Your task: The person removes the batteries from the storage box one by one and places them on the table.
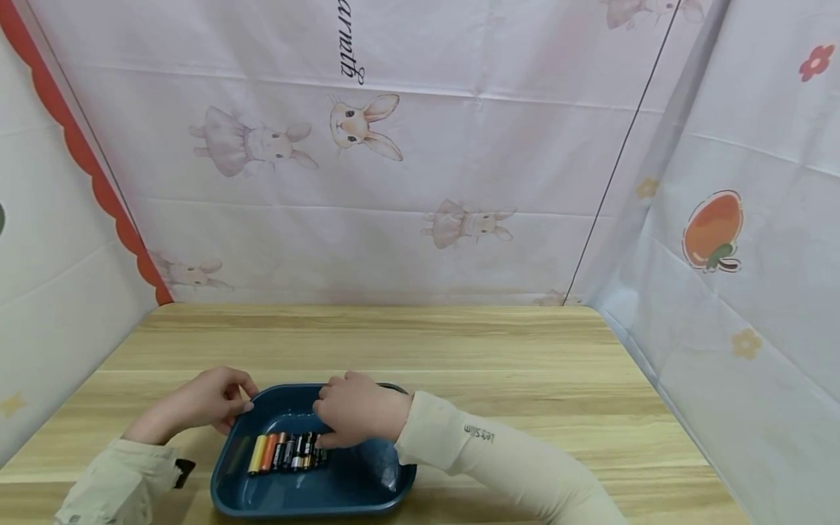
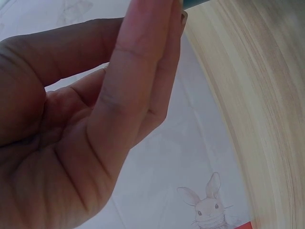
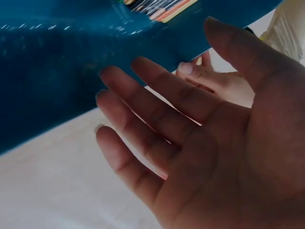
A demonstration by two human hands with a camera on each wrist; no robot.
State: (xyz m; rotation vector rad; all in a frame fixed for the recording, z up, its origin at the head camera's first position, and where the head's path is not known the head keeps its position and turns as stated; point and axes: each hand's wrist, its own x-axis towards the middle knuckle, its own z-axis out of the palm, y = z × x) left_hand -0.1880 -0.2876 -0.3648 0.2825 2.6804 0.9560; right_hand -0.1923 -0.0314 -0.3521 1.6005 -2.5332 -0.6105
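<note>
A dark blue plastic tray (image 1: 289,497) lies on the wooden table. In its left half several batteries (image 1: 284,453) lie side by side in a row, the yellow one (image 1: 257,455) and an orange one at the left end, mostly black ones to the right. My left hand (image 1: 208,399) pinches the tray's far left rim, thumb on the inner side. Over the tray's far side is my right hand (image 1: 361,410), its thumb overlapping the row's right end in the head view. The right wrist view shows that palm (image 3: 209,157) with loosely extended fingers and nothing in them.
The wooden table (image 1: 525,394) stretches beyond the tray and to its right. Cloth printed with rabbits (image 1: 367,240) hangs behind the table, and more printed cloth (image 1: 715,350) stands along the right side. A pale glossy patch shows in the tray's right half.
</note>
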